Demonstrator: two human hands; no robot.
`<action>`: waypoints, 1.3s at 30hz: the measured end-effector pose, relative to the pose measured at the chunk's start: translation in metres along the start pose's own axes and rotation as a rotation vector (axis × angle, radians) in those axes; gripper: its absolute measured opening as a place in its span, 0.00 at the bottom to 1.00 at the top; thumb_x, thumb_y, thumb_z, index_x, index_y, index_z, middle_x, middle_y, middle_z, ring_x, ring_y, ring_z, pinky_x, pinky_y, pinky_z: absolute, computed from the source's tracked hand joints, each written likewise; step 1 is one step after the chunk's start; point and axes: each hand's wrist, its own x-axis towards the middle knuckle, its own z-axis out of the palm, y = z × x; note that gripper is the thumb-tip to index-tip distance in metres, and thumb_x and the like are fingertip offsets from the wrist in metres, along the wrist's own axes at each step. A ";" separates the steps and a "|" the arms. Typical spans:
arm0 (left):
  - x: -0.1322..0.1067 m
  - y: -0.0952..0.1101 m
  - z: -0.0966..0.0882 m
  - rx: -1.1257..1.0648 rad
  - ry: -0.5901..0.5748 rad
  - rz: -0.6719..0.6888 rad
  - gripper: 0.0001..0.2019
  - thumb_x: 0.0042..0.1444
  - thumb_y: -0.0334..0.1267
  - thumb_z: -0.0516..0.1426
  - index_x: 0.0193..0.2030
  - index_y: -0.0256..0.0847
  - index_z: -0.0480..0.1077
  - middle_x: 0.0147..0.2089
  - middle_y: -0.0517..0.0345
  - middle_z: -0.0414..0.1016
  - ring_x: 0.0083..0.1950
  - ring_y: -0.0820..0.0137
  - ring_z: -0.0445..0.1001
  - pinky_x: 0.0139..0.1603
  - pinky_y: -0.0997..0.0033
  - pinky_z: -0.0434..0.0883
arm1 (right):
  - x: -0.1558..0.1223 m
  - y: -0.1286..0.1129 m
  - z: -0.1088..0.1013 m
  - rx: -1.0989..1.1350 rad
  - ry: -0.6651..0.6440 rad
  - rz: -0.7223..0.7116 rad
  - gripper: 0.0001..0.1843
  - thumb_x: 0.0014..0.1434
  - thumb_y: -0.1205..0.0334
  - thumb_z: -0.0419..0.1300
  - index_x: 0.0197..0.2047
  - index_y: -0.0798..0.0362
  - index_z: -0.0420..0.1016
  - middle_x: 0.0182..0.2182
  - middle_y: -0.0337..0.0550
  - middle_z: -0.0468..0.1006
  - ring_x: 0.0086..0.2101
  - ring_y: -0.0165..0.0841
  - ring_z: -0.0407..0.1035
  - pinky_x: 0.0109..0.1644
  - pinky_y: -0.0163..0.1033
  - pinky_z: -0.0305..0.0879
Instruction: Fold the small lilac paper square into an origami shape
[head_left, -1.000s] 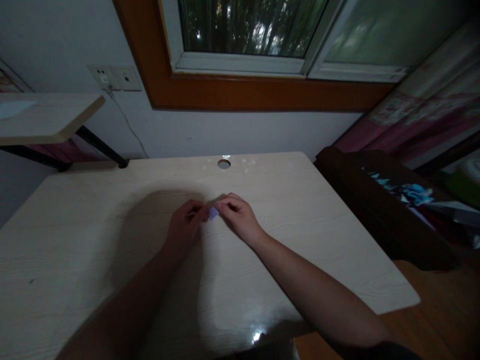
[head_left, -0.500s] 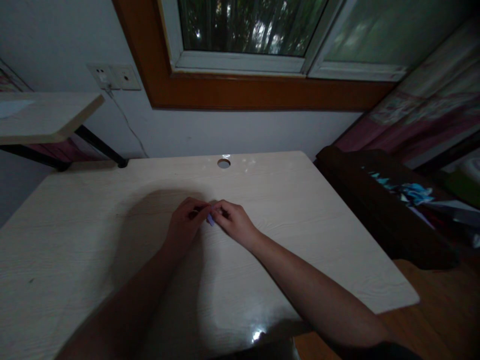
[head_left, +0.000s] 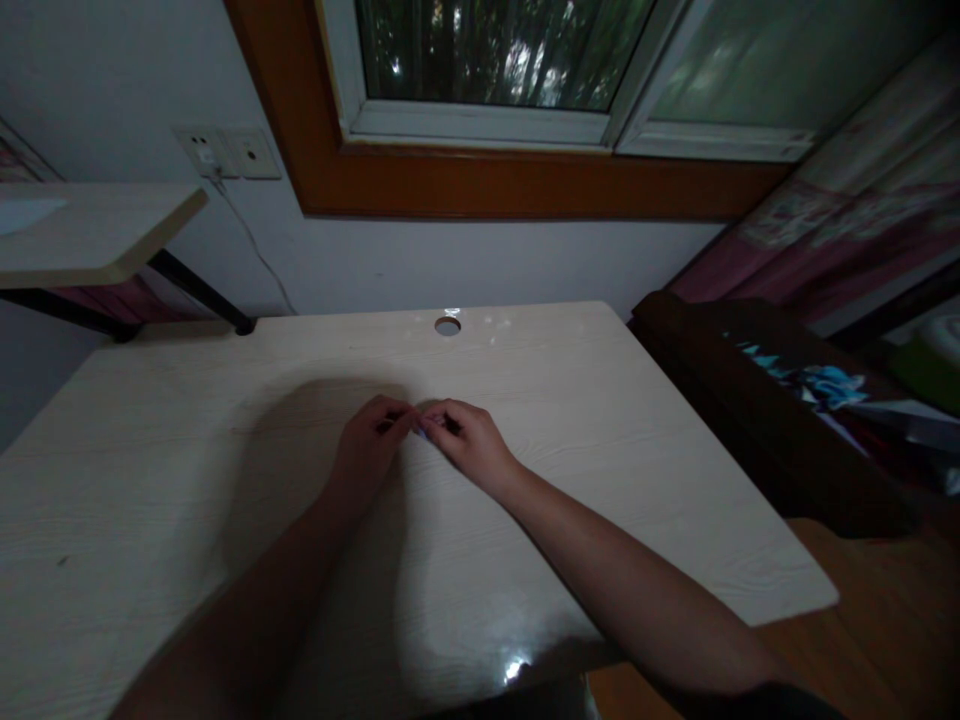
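Observation:
My left hand (head_left: 369,440) and my right hand (head_left: 471,442) meet fingertip to fingertip over the middle of the pale wood-grain desk (head_left: 600,430). Both are closed in a pinch. A small, thin purple piece (head_left: 421,432) shows between them, mostly covered by the fingers; its kind is too small to make out. The right thumb and fingers press on it, and the left fingertips pinch at its left end.
A round cable hole (head_left: 448,327) lies near the desk's back edge. A raised shelf (head_left: 97,235) on black legs stands at the left. Behind are a window (head_left: 480,120) and a wall socket (head_left: 225,153) with a cord. Right of the desk is a dark brown piece of furniture (head_left: 697,350) with blue items.
The purple piece hung down below the fingertips before; now less of it shows, tucked between the fingers. Both hands stay in nearly the same spot.

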 end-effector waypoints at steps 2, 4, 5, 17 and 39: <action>0.000 0.002 0.000 0.003 0.003 -0.018 0.08 0.57 0.45 0.62 0.35 0.43 0.76 0.35 0.59 0.77 0.37 0.67 0.74 0.42 0.69 0.70 | 0.000 0.000 0.000 0.005 0.023 0.004 0.07 0.64 0.57 0.62 0.41 0.49 0.80 0.33 0.41 0.80 0.33 0.33 0.72 0.40 0.37 0.66; 0.000 0.003 0.000 -0.006 0.002 -0.026 0.09 0.57 0.45 0.62 0.35 0.43 0.76 0.34 0.59 0.77 0.37 0.67 0.74 0.42 0.69 0.70 | 0.000 0.000 0.000 0.007 0.037 0.007 0.07 0.63 0.56 0.63 0.40 0.49 0.80 0.33 0.41 0.79 0.33 0.33 0.71 0.39 0.37 0.66; 0.000 0.002 0.000 -0.013 0.000 -0.025 0.09 0.57 0.45 0.62 0.35 0.43 0.75 0.34 0.59 0.77 0.37 0.67 0.74 0.42 0.69 0.70 | 0.000 0.000 0.000 0.009 0.041 0.009 0.07 0.63 0.56 0.63 0.40 0.49 0.80 0.33 0.41 0.79 0.33 0.33 0.71 0.39 0.37 0.65; 0.001 -0.004 0.000 -0.005 -0.059 0.018 0.09 0.58 0.45 0.60 0.36 0.42 0.74 0.37 0.58 0.76 0.38 0.68 0.74 0.42 0.69 0.70 | 0.001 0.000 0.001 -0.015 0.043 -0.003 0.06 0.63 0.58 0.62 0.39 0.51 0.79 0.32 0.41 0.79 0.32 0.32 0.71 0.38 0.35 0.65; 0.001 0.004 -0.002 -0.121 0.041 -0.085 0.10 0.56 0.45 0.61 0.33 0.40 0.74 0.29 0.62 0.74 0.33 0.70 0.72 0.39 0.71 0.68 | 0.003 0.002 0.002 0.382 0.117 0.167 0.08 0.58 0.57 0.63 0.36 0.53 0.78 0.29 0.39 0.78 0.29 0.29 0.69 0.36 0.36 0.63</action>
